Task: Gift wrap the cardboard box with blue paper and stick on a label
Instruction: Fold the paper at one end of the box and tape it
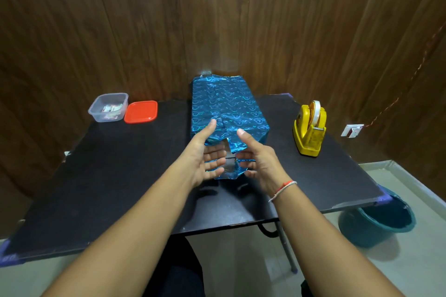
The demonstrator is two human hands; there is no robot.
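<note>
A: Head view, box [228, 106]: covered in blue paper [243, 113] with a heart print, lying mid-bench with its far end near the wood wall. Near end unfinished, flaps loose, silver underside showing.

B: Hands?

A: Left hand [205, 154] and right hand [258, 161] either side of that near end, palms facing, fingers spread, thumbs up by the top edge. Neither hand clamped on anything; contact with the flaps, cannot tell.

B: Surroundings?

A: Black bench [120, 176]. Yellow tape dispenser [310, 128] right of the box, well apart. Far left, clear tub [108, 107] holding small labels, red lid [141, 111] just beside it. Teal bucket [376, 222] on the floor, right.
</note>
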